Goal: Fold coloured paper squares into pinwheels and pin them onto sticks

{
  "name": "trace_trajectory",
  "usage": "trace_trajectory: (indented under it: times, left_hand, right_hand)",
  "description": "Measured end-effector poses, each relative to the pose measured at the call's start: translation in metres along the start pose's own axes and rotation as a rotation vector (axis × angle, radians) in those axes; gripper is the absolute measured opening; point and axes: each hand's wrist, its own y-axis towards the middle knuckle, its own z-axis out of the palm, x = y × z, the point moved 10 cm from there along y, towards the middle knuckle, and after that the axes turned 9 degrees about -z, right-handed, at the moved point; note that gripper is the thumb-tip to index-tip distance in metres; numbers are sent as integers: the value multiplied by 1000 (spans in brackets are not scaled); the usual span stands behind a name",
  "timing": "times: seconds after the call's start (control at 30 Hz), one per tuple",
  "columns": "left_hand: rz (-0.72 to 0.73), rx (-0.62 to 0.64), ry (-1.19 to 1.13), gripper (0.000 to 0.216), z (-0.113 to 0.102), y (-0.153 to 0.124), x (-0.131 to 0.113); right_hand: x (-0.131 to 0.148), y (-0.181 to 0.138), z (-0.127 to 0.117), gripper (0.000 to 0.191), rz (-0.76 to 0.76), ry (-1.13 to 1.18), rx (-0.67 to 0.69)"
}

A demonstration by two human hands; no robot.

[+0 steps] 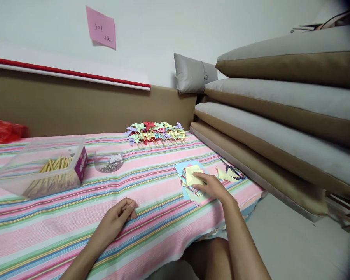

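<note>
My left hand (pixel 121 214) rests on the striped cloth with its fingers curled in, and nothing shows in them. Over to the right, my right hand (pixel 211 186) lies on a stack of coloured paper squares. Its fingers are stretched out and apart, touching the pale yellow square (pixel 194 175) on top. Blue and pink sheets stick out from under the stack. Just right of that hand are scissors (pixel 236 172) with dark handles, beside pale yellow paper pieces (pixel 221 173).
Several paper pinwheels (pixel 148 134) on sticks lie at the back of the striped cloth (pixel 151 182). A clear plastic box (pixel 80 163) of wooden sticks and a round clear container (pixel 109 163) with small metal pieces stand left. Stacked cushions (pixel 280 116) border the right side.
</note>
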Motion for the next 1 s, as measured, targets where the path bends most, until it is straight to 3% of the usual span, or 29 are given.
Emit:
trace_trajectory:
  times: [0.3, 0.7, 1.0]
  left_hand:
    - [10, 24, 25, 35, 3, -1, -1]
    - [14, 14, 44, 33, 3, 0, -1]
    - [24, 22, 54, 33, 4, 0, 2]
  right_hand:
    - [13, 1, 5, 42, -15, 14, 42]
    - [14, -2, 7, 49, 6, -8, 47]
    - [17, 0, 3, 39, -18, -47, 25]
